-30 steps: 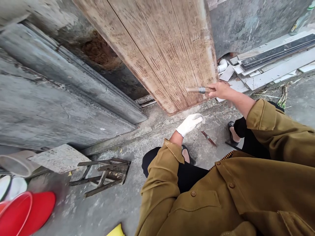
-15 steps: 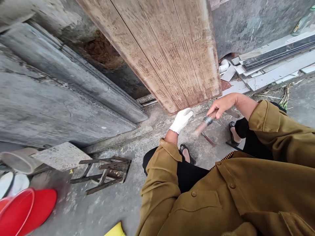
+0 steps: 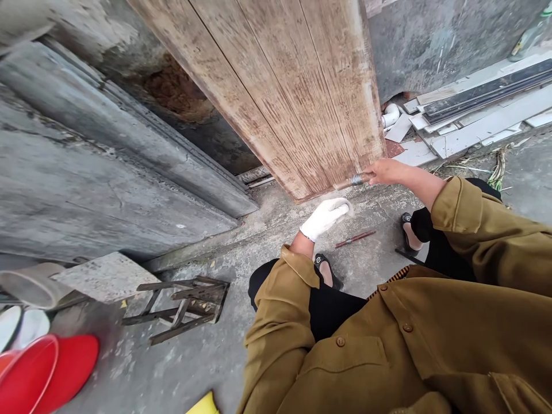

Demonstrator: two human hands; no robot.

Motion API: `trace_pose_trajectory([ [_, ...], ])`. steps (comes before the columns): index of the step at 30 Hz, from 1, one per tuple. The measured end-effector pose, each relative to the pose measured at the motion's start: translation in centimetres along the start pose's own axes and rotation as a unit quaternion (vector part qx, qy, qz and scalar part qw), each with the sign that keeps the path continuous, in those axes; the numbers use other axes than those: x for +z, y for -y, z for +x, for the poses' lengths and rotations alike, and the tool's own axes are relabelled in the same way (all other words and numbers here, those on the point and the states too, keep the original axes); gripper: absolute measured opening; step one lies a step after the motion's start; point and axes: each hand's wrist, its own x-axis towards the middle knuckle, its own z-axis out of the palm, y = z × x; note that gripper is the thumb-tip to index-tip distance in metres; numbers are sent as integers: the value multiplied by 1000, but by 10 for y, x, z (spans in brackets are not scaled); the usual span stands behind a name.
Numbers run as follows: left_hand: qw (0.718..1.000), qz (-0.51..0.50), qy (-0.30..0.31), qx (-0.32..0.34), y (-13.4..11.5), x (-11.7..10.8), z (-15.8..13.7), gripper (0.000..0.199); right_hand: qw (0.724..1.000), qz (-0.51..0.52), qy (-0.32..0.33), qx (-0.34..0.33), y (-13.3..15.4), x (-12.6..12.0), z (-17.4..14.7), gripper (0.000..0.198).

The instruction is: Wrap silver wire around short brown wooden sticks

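Observation:
In the head view, a weathered wooden panel point(image 3: 297, 98) of several boards leans upright, its lower edge near the ground. My right hand point(image 3: 383, 171), bare, grips a wooden stick-like tool point(image 3: 356, 180) with wire wound round its middle. The tool lies level along the panel's lower right edge; whether it touches is unclear. My left hand point(image 3: 323, 218), in a white glove, is closed round a pale, rounded thing point(image 3: 350, 208) just below that edge; its kind is hidden by the fingers. A thin reddish rod point(image 3: 355, 239) lies on the concrete between my feet.
Grey slabs point(image 3: 95, 172) lean at the left. A small wooden stool point(image 3: 185, 305), a speckled board point(image 3: 106, 276) and a red basin point(image 3: 64, 368) stand lower left. Stacked tile strips point(image 3: 487, 109), a white pipe elbow point(image 3: 391, 115) and a glass bottle point(image 3: 530, 37) lie right.
My right hand has lifted the wire-wound tool up and away from me, from above the rod to the panel's lower edge. My left hand has moved slightly right and down.

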Motion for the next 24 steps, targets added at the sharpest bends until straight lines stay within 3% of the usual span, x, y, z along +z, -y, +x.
trace_pose_trajectory([
  [3,994,70,-82,2,4,-10,-1,36,981,-6,170,-90,2,7,-1,31],
  [5,984,132,-122,-7,7,-16,-2,29,943,39,297,-149,6,8,-5,30],
  [8,969,191,-157,-18,11,-21,-2,23,890,123,383,-214,16,2,-14,34],
  [10,968,175,-177,-19,14,-21,-1,22,887,178,348,-246,22,-7,-22,43],
  [12,976,116,-181,-29,17,-17,2,27,898,250,258,-254,23,-17,-29,45],
  [15,992,45,-108,-36,17,-6,3,36,900,377,81,-204,19,-28,-30,31],
  [17,997,51,-46,-24,11,3,1,41,901,412,-19,-137,14,-31,-26,24],
  [20,992,125,-11,-7,-4,15,-6,42,951,292,-93,-30,12,-27,-15,24],
  [22,979,203,-22,9,-13,21,-12,37,988,135,-80,5,16,-21,-10,31],
  [24,960,273,-55,18,-16,25,-20,31,999,5,-32,6,23,-13,-9,36],
])
